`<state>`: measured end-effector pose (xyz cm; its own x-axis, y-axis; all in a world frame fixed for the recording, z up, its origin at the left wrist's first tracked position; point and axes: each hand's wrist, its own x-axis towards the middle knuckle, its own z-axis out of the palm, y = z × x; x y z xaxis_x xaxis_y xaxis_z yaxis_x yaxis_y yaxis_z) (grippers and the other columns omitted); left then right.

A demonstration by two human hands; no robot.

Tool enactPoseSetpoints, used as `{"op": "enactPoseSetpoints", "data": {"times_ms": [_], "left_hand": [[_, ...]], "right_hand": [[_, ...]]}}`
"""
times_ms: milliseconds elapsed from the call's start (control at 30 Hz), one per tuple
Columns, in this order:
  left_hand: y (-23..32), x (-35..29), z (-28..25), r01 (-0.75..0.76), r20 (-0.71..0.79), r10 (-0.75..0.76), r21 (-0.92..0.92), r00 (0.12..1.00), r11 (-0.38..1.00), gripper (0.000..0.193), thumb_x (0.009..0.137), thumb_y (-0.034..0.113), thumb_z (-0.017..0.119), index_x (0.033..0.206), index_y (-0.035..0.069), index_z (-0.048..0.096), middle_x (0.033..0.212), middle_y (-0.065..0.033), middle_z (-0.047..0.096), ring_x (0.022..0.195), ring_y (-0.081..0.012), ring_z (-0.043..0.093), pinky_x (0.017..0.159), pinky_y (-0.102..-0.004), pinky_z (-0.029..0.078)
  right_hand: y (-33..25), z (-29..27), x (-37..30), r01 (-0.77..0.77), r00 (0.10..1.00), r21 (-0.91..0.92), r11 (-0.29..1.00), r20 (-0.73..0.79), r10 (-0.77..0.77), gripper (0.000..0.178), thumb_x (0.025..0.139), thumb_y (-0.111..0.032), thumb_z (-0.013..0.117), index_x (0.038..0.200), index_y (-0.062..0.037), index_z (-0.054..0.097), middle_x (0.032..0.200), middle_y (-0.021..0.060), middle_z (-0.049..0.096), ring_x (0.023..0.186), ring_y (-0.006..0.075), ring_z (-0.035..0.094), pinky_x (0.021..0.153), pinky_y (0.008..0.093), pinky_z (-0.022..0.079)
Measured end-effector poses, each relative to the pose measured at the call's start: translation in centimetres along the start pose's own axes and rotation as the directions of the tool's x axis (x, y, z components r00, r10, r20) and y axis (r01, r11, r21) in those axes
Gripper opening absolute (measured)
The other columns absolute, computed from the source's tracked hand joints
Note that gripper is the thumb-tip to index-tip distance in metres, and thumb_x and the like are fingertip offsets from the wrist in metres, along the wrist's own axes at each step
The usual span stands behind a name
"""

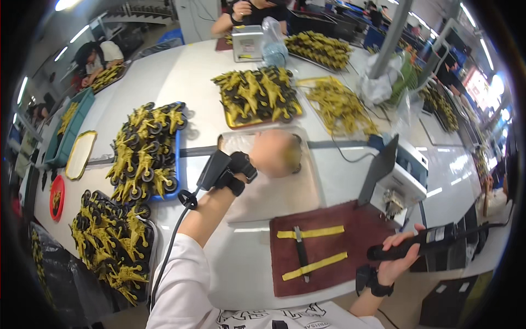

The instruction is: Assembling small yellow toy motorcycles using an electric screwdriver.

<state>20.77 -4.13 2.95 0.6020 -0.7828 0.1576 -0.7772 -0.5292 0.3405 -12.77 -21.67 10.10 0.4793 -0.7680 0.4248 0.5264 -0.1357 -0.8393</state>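
Observation:
My left hand (272,152), smeared by motion, reaches over a pale, shallow tray (274,197) in the middle of the table. At its fingers is a blurred yellow-and-black wheeled part (293,156), which it seems to grip; the fingertips are hidden. At the right, my right hand (399,253) is wrapped round a black electric screwdriver (433,237) with a cable running off to the right. This hand is beside a dark red mat (329,241), on which lie two yellow strips (315,267) and a slim black-and-silver tool (302,257).
Trays heaped with yellow-and-black wheeled parts (145,145) stand left; another such tray (257,96) is beyond my left hand. Loose yellow pieces (335,104) lie at the far right. A white-and-grey machine (397,175) stands behind the mat. A person (257,13) sits across the table.

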Motion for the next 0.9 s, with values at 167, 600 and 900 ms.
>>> {"op": "enactPoseSetpoints", "data": {"times_ms": [167,600,900], "left_hand": [[10.0,-6.9,-4.5,-0.416,-0.227,0.348,-0.466,0.909,0.781,0.064,0.051,0.027,0.074,0.107,0.006,0.051,0.097,-0.0149,0.049,0.09,-0.0334,0.045,0.079,-0.0401,0.04],[15.0,-15.0,2.8,-0.212,0.162,0.23,-0.119,0.96,0.97,0.089,0.075,0.058,0.057,0.141,0.007,0.028,0.146,-0.0211,0.019,0.136,-0.0367,0.016,0.106,-0.0555,0.009],[16.0,-15.3,3.9,-0.224,0.101,0.242,-0.16,0.965,0.961,0.088,0.071,0.055,0.063,0.137,0.005,0.033,0.142,-0.0215,0.027,0.13,-0.0373,0.026,0.102,-0.0537,0.016]], "right_hand": [[0.1,-1.8,-0.8,0.053,0.998,0.034,0.998,-0.049,-0.051,0.054,0.092,-0.045,0.042,0.125,-0.0031,0.032,0.064,0.0026,0.044,0.046,0.0113,0.041,0.047,0.0234,0.036],[-1.5,0.3,10.0,0.344,0.937,-0.135,0.929,-0.022,-0.35,0.064,0.085,-0.055,0.049,0.119,-0.0025,0.037,0.063,0.0077,0.051,0.049,0.0184,0.048,0.049,0.0323,0.042],[-1.1,1.7,10.0,0.363,0.928,-0.316,0.876,0.201,-0.313,0.061,0.085,-0.054,0.049,0.116,-0.0024,0.039,0.064,0.0089,0.053,0.05,0.0198,0.05,0.051,0.033,0.043]]}}
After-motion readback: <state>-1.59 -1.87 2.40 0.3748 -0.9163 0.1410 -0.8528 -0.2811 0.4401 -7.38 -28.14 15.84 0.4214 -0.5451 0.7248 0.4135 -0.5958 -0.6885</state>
